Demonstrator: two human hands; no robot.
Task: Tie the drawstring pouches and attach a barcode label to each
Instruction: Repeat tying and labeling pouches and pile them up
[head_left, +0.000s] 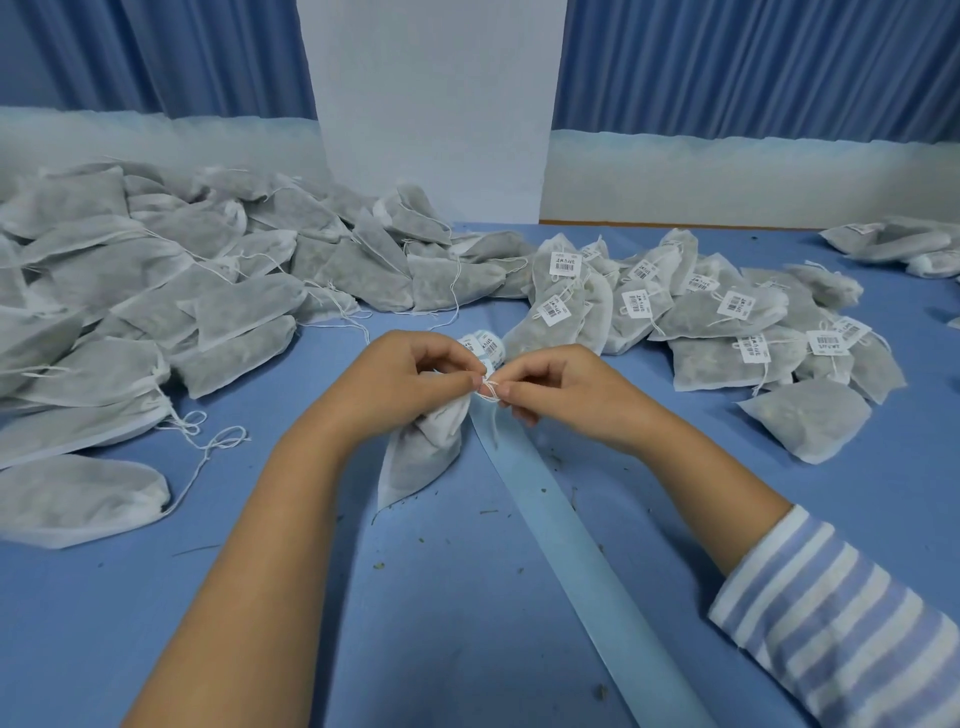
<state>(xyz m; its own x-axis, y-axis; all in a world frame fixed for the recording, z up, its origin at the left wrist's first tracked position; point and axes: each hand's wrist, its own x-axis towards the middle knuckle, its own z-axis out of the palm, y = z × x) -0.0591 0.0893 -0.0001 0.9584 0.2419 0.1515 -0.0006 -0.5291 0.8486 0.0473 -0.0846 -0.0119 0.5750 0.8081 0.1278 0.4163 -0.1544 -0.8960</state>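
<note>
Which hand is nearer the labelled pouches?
Right. The right hand, pinching the drawstring, sits close beside the labelled pouches; the left hand is farther left, gripping the pouch being tied.

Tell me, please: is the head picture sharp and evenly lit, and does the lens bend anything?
Head view: light soft and even, no glare, faint shadows on the blue table; head view: left hand, right hand and the drawstring between them are sharp; head view: the wide lens tilts the curtain folds near the corners; barcode label text is too small to read.

Matt, fuzzy non-woven fabric pouches (244, 317) with thin cotton-like strings (208, 447) lie on smooth blue tablecloth (363, 623).
</note>
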